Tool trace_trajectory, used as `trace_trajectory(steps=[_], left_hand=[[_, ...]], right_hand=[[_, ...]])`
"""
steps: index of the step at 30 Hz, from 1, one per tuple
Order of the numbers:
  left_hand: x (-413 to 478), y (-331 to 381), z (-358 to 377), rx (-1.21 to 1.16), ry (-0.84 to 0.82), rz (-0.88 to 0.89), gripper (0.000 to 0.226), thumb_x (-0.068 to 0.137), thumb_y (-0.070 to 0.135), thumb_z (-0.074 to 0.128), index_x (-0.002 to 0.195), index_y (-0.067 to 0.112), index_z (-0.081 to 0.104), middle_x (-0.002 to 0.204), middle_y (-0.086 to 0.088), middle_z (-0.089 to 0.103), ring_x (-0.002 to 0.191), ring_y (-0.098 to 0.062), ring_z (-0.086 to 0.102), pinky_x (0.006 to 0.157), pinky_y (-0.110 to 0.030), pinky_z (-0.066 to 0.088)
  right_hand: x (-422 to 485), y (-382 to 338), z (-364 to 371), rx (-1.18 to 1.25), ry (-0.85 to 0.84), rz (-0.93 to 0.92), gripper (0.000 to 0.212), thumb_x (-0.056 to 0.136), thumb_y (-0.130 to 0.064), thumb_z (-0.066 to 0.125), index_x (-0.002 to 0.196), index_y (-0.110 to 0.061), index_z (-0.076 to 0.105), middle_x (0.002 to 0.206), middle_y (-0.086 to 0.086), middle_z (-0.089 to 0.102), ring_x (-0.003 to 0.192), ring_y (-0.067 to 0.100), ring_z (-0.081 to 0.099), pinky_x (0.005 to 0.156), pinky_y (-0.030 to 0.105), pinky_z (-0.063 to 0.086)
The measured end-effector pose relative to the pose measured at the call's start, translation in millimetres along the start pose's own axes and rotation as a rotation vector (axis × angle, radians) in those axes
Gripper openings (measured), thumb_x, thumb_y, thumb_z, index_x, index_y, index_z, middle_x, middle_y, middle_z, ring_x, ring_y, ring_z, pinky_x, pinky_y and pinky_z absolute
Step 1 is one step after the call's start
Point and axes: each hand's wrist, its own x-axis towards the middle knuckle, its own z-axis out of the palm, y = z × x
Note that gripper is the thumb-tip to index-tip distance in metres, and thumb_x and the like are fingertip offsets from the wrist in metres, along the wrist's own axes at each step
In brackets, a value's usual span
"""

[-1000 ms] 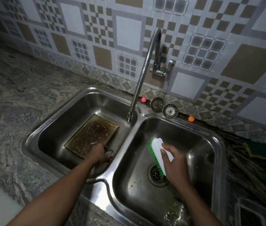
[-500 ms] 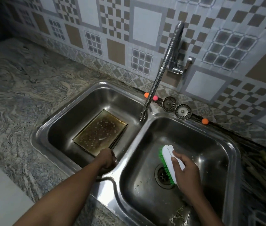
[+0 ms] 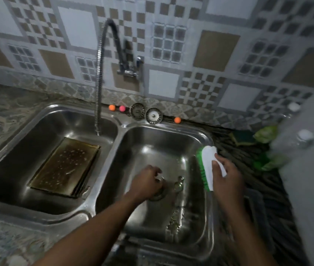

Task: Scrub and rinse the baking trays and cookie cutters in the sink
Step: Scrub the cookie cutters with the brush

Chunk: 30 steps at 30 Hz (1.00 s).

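Cutter scrub about to start. Right hand (image 3: pixel 227 173) grips scrub brush (image 3: pixel 207 164) at right basin (image 3: pixel 162 143) rim. Left hand (image 3: pixel 146 181) is curled over drain (image 3: pixel 158 196) (grip unclear, cannot tell), with a small metal cutter (image 3: pixel 179 184) just beside. Baking tray (image 3: pixel 64 166) lies in left basin (image 3: pixel 37 131). Next: bring brush onto cutter.

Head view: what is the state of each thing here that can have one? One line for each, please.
Tap: no water seen running; spout over the left basin.
Baking tray: flat in the left basin, brown, dirty, wet.
Scrub brush: held by the right hand at the right basin edge.
Left hand: fingers curled low in the right basin, near a small metal piece; grip unclear.
Strainers: both out, on the ledge.
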Motion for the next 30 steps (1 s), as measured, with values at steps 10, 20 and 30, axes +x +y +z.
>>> trace_trajectory(steps=[10, 20, 30], left_hand=[[-14, 24, 119, 0.104, -0.308, -0.07, 0.047, 0.076, 0.045, 0.064, 0.119, 0.026, 0.053, 0.141, -0.007, 0.041, 0.108, -0.03, 0.06, 0.081, -0.037, 0.053], [19, 32, 145, 0.111, -0.407, -0.134, 0.065, 0.08, 0.035, 0.064, 0.139, 0.034, 0.037, 0.126, -0.007, 0.046, 0.111, -0.03, 0.059, 0.083, -0.038, 0.053], [26, 35, 140, 0.089, -0.288, -0.125, 0.027, 0.091, 0.022, 0.054, 0.118, 0.02, 0.061, 0.118, -0.007, 0.053, 0.098, -0.029, 0.064, 0.08, -0.036, 0.053]], right_hand=[[-40, 79, -87, -0.177, 0.047, 0.261, 0.03, 0.095, -0.025, 0.057, 0.124, -0.018, 0.064, 0.131, 0.003, 0.061, 0.119, 0.024, 0.056, 0.092, 0.028, 0.043], [-56, 108, -77, -0.309, -0.003, 0.349, 0.026, 0.091, -0.031, 0.061, 0.117, -0.028, 0.065, 0.12, 0.003, 0.066, 0.107, 0.025, 0.061, 0.079, 0.031, 0.048], [-53, 105, -83, -0.288, -0.045, 0.343, 0.025, 0.092, -0.03, 0.06, 0.116, -0.027, 0.067, 0.115, 0.001, 0.068, 0.099, 0.016, 0.06, 0.078, 0.027, 0.045]])
